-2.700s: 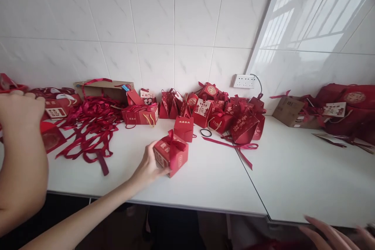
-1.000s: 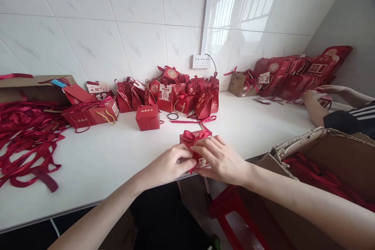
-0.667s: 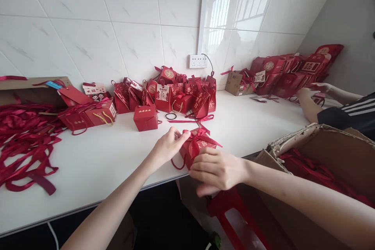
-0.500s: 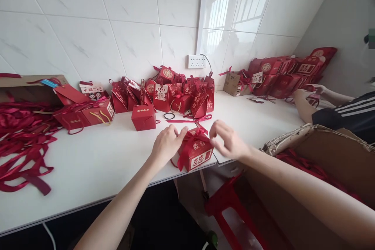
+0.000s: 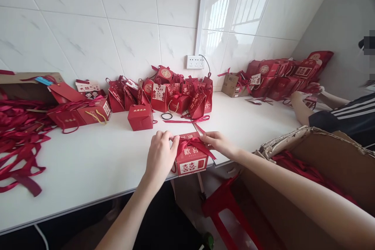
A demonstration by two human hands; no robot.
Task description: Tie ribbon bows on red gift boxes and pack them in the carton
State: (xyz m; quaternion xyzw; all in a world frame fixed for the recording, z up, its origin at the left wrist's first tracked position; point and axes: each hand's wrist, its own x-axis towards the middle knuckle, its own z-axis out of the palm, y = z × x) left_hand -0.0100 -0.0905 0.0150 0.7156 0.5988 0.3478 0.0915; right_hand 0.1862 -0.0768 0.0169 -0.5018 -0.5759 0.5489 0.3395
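A red gift box [image 5: 191, 166] with white and gold characters sits at the table's front edge, its patterned end turned towards me. Across its top lies a dark red ribbon [image 5: 187, 144] tied in a bow, with a tail hanging over the right side. My left hand [image 5: 162, 150] is closed at the bow's left side, thumb and fingertips pinching the ribbon. From the right, my right hand [image 5: 219, 143] pinches the ribbon at the bow's other side. Behind the box lie a loose ribbon strip [image 5: 187, 120] and a black ring [image 5: 166, 116].
A plain red box [image 5: 140, 117] stands behind left, with several red gift boxes [image 5: 175, 90] along the wall. Loose ribbons [image 5: 20, 136] heap at the left. An open carton [image 5: 331, 156] and red stool [image 5: 228, 218] are at right. Another person's hands [image 5: 304, 95] work by stacked boxes.
The box has turned so its patterned end faces me more squarely. My right hand has come in to the bow and closed on the ribbon; my left hand has shifted slightly nearer me.
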